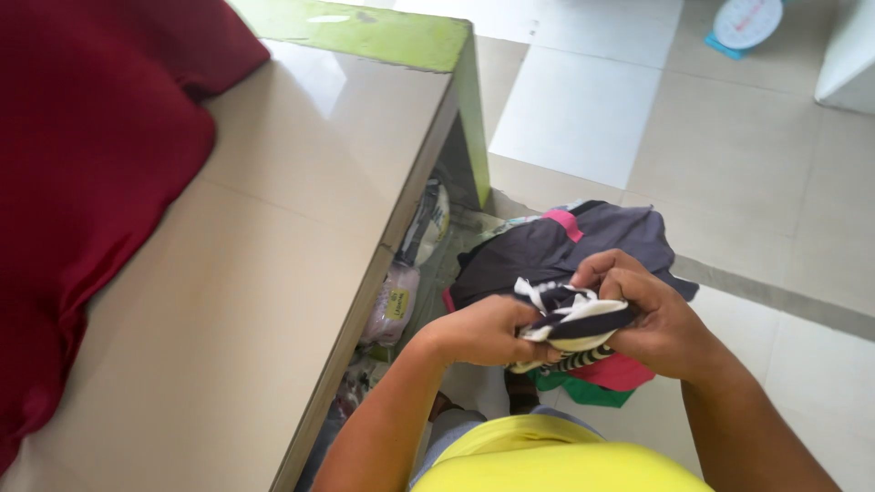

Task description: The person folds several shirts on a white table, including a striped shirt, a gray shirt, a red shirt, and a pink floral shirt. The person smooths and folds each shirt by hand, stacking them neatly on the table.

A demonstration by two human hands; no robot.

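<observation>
Holding a bunched striped cloth (570,328) between both hands, I see my left hand (483,330) and right hand (652,319) closed on opposite ends, its length crosswise; beyond lies a clothes pile (556,251) beside the table's (301,228) right edge.

A black-and-white striped cloth (572,321), dark grey garment (547,244), maroon fabric (82,182), green-edged beige counter (273,273).

The dark red cloth (91,182) runs past the left edge, and the packets (401,292) beneath the counter (273,301) are mostly hidden.
</observation>
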